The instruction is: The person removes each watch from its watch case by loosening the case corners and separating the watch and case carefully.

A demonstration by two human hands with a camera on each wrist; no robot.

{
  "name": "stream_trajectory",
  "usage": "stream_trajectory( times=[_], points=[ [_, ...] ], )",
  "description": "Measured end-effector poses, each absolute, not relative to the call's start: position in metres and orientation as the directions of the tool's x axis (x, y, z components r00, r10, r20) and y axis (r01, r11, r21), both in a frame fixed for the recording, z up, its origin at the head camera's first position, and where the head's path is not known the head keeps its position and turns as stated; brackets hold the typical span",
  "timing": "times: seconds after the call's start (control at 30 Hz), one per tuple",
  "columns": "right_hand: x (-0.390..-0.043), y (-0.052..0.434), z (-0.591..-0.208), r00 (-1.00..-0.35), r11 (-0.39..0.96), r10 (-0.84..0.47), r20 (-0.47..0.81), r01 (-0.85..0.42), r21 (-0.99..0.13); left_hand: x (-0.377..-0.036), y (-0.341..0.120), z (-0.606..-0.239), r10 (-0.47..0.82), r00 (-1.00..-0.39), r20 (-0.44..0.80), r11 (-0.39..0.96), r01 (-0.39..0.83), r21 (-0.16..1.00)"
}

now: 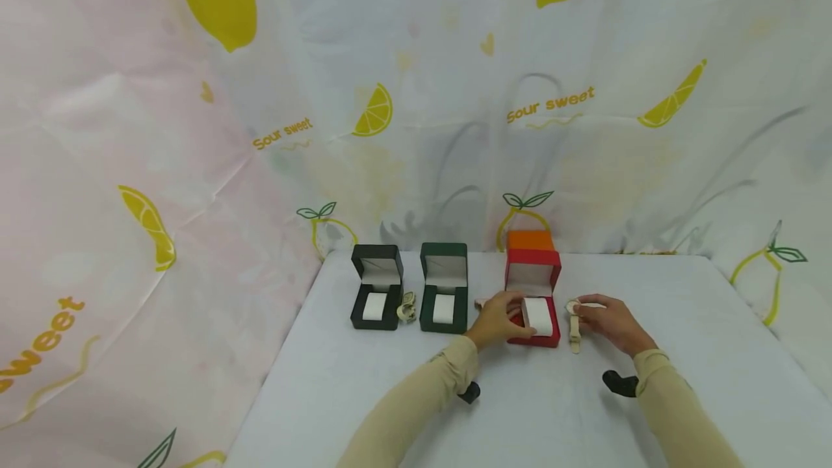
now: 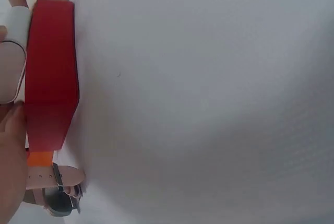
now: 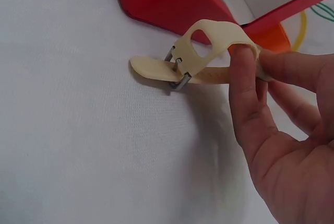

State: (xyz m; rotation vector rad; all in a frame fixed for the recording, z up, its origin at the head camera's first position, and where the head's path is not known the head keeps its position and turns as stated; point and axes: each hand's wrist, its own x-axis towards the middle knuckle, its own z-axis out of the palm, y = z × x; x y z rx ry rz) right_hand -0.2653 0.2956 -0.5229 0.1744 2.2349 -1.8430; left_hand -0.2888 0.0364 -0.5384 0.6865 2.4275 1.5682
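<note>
Head view shows left hand gripping the red box's white cushion, right hand pinching a cream watch on the desk

A red watch box with a white cushion sits at centre frame, an orange box behind it. Left of these stand a dark green box and a black box, both white-lined. The watch strap is cream with a silver buckle. The backdrop is white and pale pink with yellow lemons; the tablecloth is white.
</note>
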Motion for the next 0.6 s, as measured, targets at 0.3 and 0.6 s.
stream_trajectory(
  times=[0.3,0.6],
  points=[
    [-0.273,0.292,-0.532,-0.975,0.423,0.049,-0.218,0.218,-0.880,-0.291,0.038,-0.530,0.540,-0.821,0.189,0.571,0.521,0.634],
    [-0.276,0.296,-0.538,-0.970,0.555,0.139,-0.197,0.241,-0.796,-0.295,0.036,-0.528,0.554,-0.812,0.185,0.624,0.551,0.554]
  ],
)
